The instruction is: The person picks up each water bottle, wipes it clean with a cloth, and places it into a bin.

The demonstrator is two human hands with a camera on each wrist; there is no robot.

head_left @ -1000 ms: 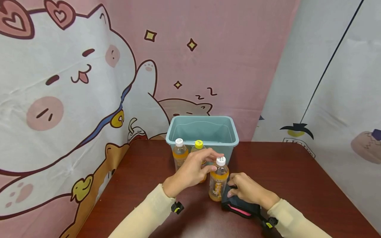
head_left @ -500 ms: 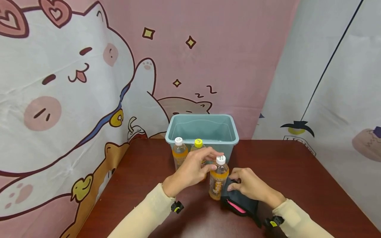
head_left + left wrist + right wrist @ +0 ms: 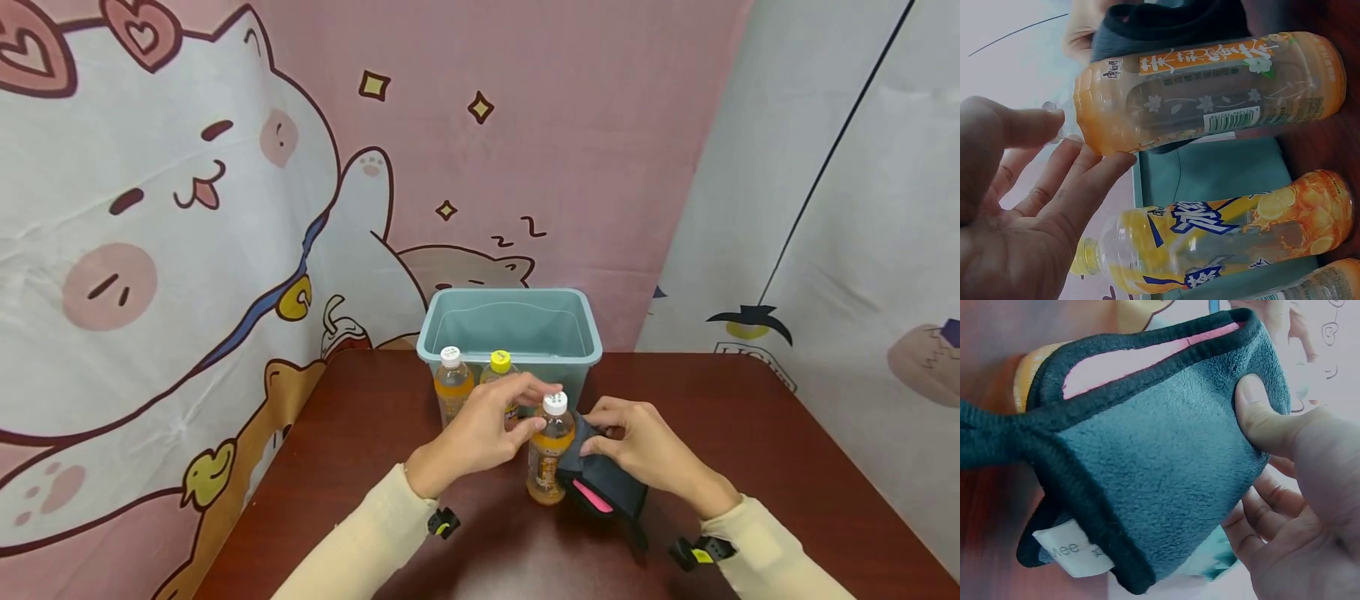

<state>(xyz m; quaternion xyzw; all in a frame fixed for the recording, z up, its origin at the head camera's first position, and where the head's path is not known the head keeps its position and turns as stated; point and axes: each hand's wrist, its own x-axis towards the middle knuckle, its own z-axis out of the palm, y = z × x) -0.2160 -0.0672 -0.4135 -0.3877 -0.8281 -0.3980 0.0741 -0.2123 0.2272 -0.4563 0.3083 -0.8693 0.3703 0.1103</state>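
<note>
My left hand (image 3: 480, 427) pinches a white-capped drink bottle (image 3: 547, 471) by its neck, the bottle upright on the table. In the left wrist view its orange label (image 3: 1204, 94) faces the camera. My right hand (image 3: 645, 446) pinches a folded dark grey cloth (image 3: 606, 482) with black edging and a pink inner side, just right of that bottle. The thumb presses the plush face of the cloth (image 3: 1166, 456) in the right wrist view, and a white tag (image 3: 1074, 549) hangs from its edge. Part of the bottle is hidden behind the cloth there.
A light blue-green bin (image 3: 517, 360) stands at the back of the dark red-brown table (image 3: 705, 417). Before it are a white-capped bottle (image 3: 453, 387) and a yellow-capped bottle (image 3: 500, 363), partly behind my left hand. A printed curtain (image 3: 585, 167) hangs behind.
My right hand has moved up and slightly right, drawing the cloth's upper part up against the bottle's side. The left hand and the bottle have stayed almost still.
</note>
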